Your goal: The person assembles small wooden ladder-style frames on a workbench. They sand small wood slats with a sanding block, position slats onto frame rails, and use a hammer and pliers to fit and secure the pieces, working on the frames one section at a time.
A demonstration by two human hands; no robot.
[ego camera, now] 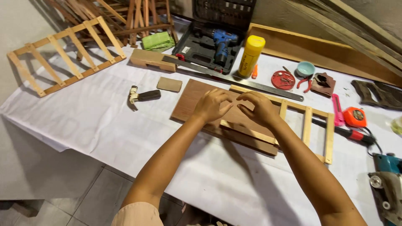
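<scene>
The board (197,100) lies on the table (96,121), frame (307,125) partly on it; hammer (140,97) to its left, ruler (251,83) and drill case (209,44) behind

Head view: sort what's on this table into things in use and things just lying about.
In use: left hand, right hand, frame, board.

Lying about: hammer, drill, yellow bottle, ruler, tape measure, pink knife, pliers.

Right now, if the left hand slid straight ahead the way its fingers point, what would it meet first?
The left hand points up and right across the brown board. The first thing in that line is probably the long steel ruler, with the yellow bottle behind; depth is unclear.
</scene>
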